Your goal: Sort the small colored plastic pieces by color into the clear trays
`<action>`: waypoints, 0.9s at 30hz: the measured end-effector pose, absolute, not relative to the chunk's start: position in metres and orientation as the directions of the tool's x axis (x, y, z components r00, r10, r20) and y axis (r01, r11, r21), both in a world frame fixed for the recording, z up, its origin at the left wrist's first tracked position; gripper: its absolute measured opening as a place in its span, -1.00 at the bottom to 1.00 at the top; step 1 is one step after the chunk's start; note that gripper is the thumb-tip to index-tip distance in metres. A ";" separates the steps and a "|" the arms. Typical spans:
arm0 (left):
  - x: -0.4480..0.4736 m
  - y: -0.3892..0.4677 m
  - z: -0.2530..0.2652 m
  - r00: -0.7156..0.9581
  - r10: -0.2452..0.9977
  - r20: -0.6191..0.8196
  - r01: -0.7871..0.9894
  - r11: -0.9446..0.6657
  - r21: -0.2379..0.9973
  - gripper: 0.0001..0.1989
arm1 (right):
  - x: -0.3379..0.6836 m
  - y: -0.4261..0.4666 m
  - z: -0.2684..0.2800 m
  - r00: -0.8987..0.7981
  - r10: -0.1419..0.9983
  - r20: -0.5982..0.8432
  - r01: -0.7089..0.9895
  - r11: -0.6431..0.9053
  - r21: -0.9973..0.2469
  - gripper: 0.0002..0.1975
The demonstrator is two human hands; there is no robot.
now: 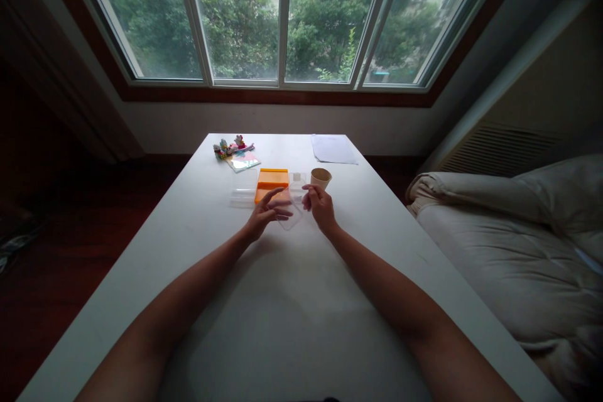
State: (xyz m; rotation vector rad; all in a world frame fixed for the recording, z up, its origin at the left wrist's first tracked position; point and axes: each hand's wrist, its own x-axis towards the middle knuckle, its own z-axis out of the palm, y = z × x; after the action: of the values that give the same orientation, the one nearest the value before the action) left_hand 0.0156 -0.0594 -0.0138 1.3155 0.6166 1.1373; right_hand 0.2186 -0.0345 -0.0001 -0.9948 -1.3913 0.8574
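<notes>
A thin, clear plastic piece with rounded corners (293, 218) is held tilted above the white table. My right hand (322, 208) pinches its upper right edge between thumb and fingers. On the other side, my left hand (261, 218) has its thumb and fingers spread, with the fingertips overlapping the clear piece; whether they touch it I cannot tell. Just beyond the hands lies an orange plastic case (273, 177), partly covered by my left fingers. Clear plastic containers (242, 196) are to its left, and another clear piece (296, 177) is to its right.
A paper cup (321, 176) stands right behind my right hand. Small colourful figurines (228, 147) and flat cards (244, 163) lie at the table's (282, 326) far left, white paper sheets (334, 149) at far right. A padded beige seat (509, 251) is beside the table.
</notes>
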 end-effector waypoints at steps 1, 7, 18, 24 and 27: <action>0.016 -0.060 -0.013 0.394 0.890 0.230 -0.303 -0.111 0.947 -0.24 | 0.219 -0.032 -0.003 0.000 0.939 0.343 0.050 0.343 -0.938 -0.61; 0.016 -0.059 -0.015 0.385 0.903 0.191 -0.384 -0.031 0.923 -0.19 | 0.221 -0.023 -0.010 -0.004 0.958 0.286 -0.049 0.286 -0.957 -0.53; 0.013 -0.052 -0.012 0.268 0.940 0.210 -0.526 -0.040 0.850 -0.17 | 0.208 -0.035 -0.007 -0.173 0.895 0.411 -0.041 0.410 -0.911 -0.56; 0.018 -0.055 -0.018 0.339 0.923 0.185 -0.339 -0.063 0.939 -0.19 | 0.222 -0.024 -0.004 0.006 0.920 0.392 -0.034 0.392 -0.919 -0.53; 0.020 -0.053 -0.025 0.316 0.931 0.182 -0.251 -0.103 0.963 -0.23 | 0.238 -0.013 -0.001 0.070 0.917 0.393 -0.037 0.396 -0.918 -0.53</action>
State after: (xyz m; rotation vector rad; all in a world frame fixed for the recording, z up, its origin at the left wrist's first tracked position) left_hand 0.0198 -0.0529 -0.0253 1.2816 0.7161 1.1547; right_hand 0.2380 -0.0134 -0.0010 -0.9007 -1.2938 0.8880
